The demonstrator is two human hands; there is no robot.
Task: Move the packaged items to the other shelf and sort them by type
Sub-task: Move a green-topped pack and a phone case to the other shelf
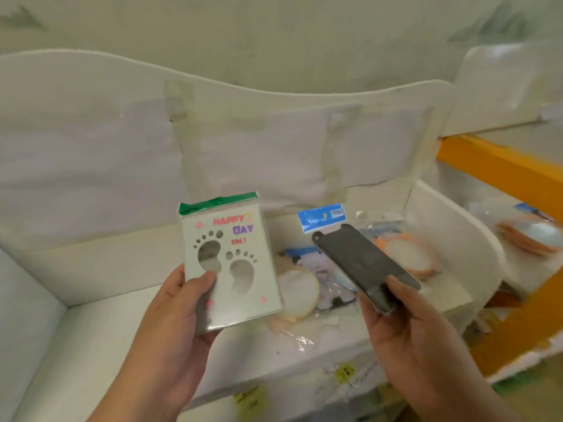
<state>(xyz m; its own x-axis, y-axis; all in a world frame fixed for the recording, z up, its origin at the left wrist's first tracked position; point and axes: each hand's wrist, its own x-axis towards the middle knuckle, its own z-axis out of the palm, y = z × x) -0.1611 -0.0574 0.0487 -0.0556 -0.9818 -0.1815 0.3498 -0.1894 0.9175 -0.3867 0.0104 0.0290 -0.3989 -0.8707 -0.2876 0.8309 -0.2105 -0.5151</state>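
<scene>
At the lower centre of the frame I saw the left hand [179, 312] pinching the packaged card [233, 263] by its lower left corner, thumb across the front, fingers behind. Right of centre, the right hand [408, 327] gripped a black phone case [362, 263] by its lower end, above the white shelf [438, 226] holding hoop packages [408, 254].

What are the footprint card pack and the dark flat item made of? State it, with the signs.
Footprint card pack, in the left hand: likely white card in a glossy clear plastic sleeve, given the glare and the green seal strip. Dark flat item, in the right hand: smooth black, dully shiny, probably plastic or glass; blur leaves it open.
</scene>
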